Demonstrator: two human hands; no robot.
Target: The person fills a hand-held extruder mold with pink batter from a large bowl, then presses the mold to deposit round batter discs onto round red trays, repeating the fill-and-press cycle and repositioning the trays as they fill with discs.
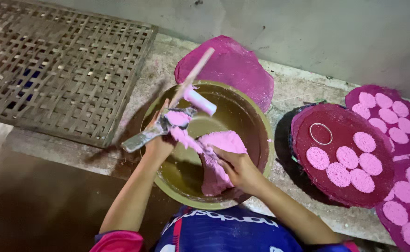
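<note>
A wide olive-green bowl [261,135] sits on the stone ledge with a lump of pink dough [223,144] inside it. My left hand [160,142] grips a metal ladle [144,135] at the bowl's left rim; the ladle's scoop is coated in pink dough. A wooden stick with a pink-smeared end [196,79] leans out of the bowl above that hand. My right hand [240,170] reaches into the bowl and presses on the dough lump near the front.
A woven bamboo tray [55,65] lies at the left. A magenta cloth [237,65] lies behind the bowl. To the right, dark red round cloths [340,126] carry several pink round cakes [347,156] and a metal ring [321,133].
</note>
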